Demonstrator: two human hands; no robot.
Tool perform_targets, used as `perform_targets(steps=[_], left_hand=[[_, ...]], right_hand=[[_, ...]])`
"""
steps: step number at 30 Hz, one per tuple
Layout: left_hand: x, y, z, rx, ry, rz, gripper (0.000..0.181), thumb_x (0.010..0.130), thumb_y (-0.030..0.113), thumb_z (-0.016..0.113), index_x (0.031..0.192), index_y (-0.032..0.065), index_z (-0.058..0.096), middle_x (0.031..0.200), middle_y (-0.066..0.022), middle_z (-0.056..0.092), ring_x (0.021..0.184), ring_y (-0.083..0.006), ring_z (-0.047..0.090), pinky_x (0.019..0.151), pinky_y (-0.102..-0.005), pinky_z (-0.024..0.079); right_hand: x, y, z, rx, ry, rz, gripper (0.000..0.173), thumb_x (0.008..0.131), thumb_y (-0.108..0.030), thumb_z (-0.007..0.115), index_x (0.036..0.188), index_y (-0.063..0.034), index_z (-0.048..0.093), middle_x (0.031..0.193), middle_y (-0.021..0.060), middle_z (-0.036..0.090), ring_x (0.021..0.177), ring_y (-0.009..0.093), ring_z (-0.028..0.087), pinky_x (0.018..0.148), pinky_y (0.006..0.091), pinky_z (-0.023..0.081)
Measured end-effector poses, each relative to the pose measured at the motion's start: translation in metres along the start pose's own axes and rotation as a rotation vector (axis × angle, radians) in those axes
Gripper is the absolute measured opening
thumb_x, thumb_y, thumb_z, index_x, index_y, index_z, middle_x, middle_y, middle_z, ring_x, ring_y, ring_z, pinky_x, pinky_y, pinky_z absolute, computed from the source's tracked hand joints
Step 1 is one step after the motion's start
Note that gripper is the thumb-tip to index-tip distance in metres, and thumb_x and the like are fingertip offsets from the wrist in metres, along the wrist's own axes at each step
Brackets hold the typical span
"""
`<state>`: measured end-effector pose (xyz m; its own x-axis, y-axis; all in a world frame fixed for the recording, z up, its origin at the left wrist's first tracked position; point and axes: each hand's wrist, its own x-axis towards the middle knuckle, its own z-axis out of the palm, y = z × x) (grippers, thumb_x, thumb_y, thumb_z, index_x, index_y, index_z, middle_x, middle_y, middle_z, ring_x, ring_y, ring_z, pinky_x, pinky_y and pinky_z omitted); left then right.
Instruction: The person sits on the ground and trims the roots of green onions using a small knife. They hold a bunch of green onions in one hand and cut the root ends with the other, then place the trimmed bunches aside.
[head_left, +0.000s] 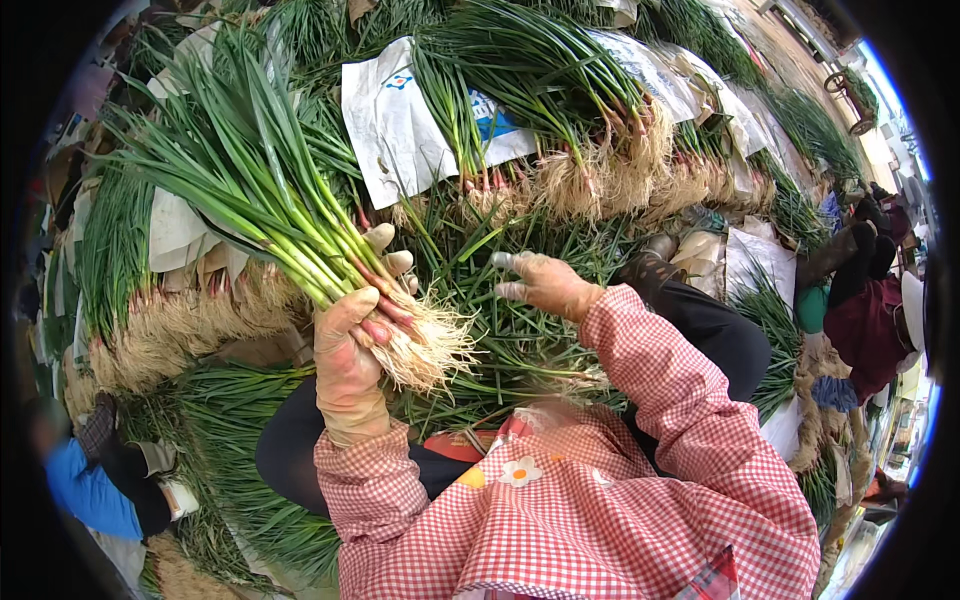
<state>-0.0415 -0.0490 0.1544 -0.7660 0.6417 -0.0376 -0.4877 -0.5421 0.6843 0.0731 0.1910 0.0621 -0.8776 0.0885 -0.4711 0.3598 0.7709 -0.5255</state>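
My gloved left hand (352, 352) grips a bunch of green garlic plants (300, 232) around the lower stems. Their pinkish bulbs and pale roots (427, 349) stick out to the right of the hand, while the long green leaves fan to the upper left. My right hand (551, 283), also gloved with greyish fingertips, is apart from the bunch to its right. Its visible fingers point left and are spread, with nothing seen between them. Loose leaves and stalks (517, 337) lie on the ground beneath both hands. A few rooted stalks (570, 375) lie just below my right hand.
Ahead, rooted garlic bundles (600, 161) lie over white woven sacks (397, 120). More bundles (120, 255) line the left, and a leafy heap (247, 465) is beside my left knee. People sit at left (94, 487) and right (862, 322). A wheeled cart (851, 101) stands far right.
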Motion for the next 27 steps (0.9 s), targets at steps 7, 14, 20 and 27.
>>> perform_targets(steps=[7, 14, 20, 27], left_hand=[[0.013, -0.074, -0.022, -0.269, -0.040, -0.268, 0.062, 0.078, 0.005, 0.054, 0.137, 0.0050, 0.034, 0.136, -0.0186, 0.044, 0.126, -0.0363, 0.042, 0.095, -0.0608, 0.042], [0.011, -0.123, -0.053, -0.569, 0.184, -0.442, 0.024, 0.082, 0.012, 0.058, 0.103, 0.0018, 0.055, 0.093, -0.0107, 0.060, 0.071, -0.0172, 0.053, 0.061, -0.0311, 0.045], [0.012, -0.122, -0.011, -0.242, 0.293, -0.456, 0.017, 0.079, 0.013, 0.057, 0.086, -0.0030, 0.060, 0.072, -0.0100, 0.056, 0.072, -0.0215, 0.057, 0.076, -0.0351, 0.049], [0.006, -0.169, -0.016, -0.050, 0.136, -0.384, 0.031, 0.081, 0.020, 0.058, 0.098, -0.0047, 0.063, 0.060, -0.0074, 0.056, 0.053, -0.0135, 0.054, 0.058, -0.0235, 0.048]], right_hand=[[0.171, 0.019, -0.025, -0.007, 0.287, 0.590, 0.060, 0.090, -0.038, 0.057, 0.135, -0.0028, 0.039, 0.125, 0.0199, 0.053, 0.114, 0.028, 0.054, 0.098, 0.0374, 0.041], [0.091, 0.065, -0.098, 1.121, 0.585, -0.044, 0.044, 0.088, -0.023, 0.060, 0.126, -0.0055, 0.049, 0.106, 0.0052, 0.059, 0.087, 0.018, 0.054, 0.082, 0.0311, 0.043], [-0.013, 0.076, -0.052, 0.373, 0.822, 0.175, 0.032, 0.084, -0.034, 0.064, 0.107, -0.0120, 0.062, 0.091, 0.0037, 0.059, 0.079, 0.021, 0.060, 0.069, 0.0350, 0.048], [-0.046, 0.000, 0.053, -0.143, 0.498, 0.033, 0.022, 0.081, -0.026, 0.061, 0.096, -0.0102, 0.063, 0.086, 0.0113, 0.060, 0.073, 0.029, 0.063, 0.063, 0.0412, 0.050]])
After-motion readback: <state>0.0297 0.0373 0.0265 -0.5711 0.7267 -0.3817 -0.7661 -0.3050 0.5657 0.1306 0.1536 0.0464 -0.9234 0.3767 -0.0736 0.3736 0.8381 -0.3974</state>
